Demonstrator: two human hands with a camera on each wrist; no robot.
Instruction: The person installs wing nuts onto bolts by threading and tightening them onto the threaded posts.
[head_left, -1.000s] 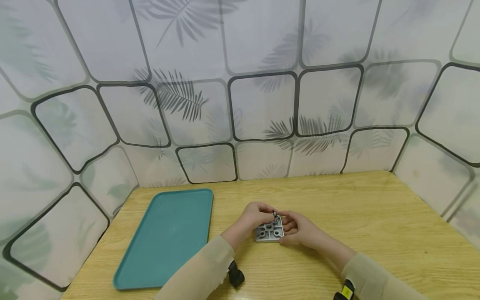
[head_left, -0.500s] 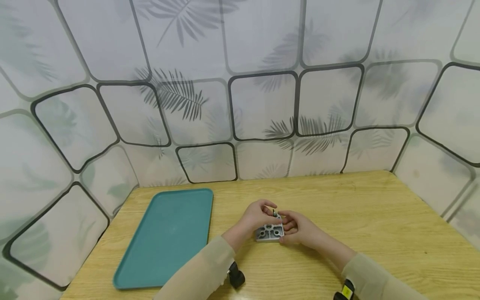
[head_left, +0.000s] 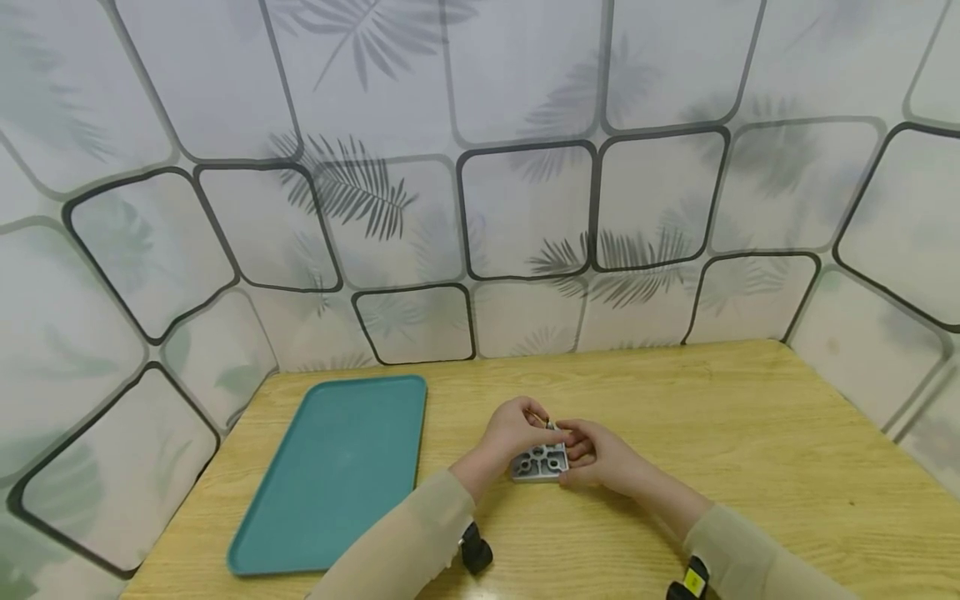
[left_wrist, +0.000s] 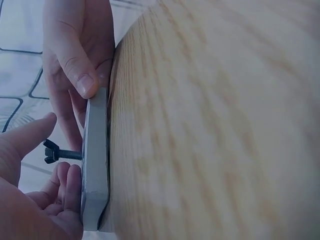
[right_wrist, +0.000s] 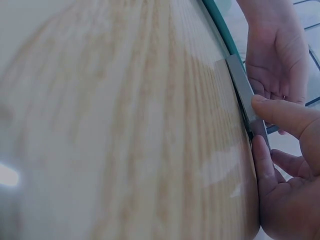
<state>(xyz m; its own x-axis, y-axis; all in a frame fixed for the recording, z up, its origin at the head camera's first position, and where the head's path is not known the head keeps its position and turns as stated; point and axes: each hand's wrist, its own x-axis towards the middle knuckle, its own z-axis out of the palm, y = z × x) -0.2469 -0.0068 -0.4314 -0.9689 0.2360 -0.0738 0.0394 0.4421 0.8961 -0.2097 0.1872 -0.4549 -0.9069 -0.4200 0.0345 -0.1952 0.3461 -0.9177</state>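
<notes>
A square, silver-grey metal plate (head_left: 538,469) with round holes and ribs lies on the wooden table. Out of its far right corner stands a black wing screw (left_wrist: 51,152) with a threaded shank. My right hand (head_left: 611,465) grips the plate's right edge, its thumb on the near side. Over the plate's far part is my left hand (head_left: 513,433), around the wing screw. In the left wrist view a gap shows between the left thumb (left_wrist: 37,131) and the screw's wings, while the other fingertips are close against the plate. The left hand covers part of the plate in the head view.
A teal tray (head_left: 341,475) lies on the left of the wooden table (head_left: 712,417). Behind the table and at both sides hangs a patterned cloth (head_left: 525,217). Dark wrist straps (head_left: 474,550) are on both arms.
My left hand's fingers and thumb have shifted around the wing screw, and the thumb now reaches farther right over the plate. The plate and my right hand have stayed in place.
</notes>
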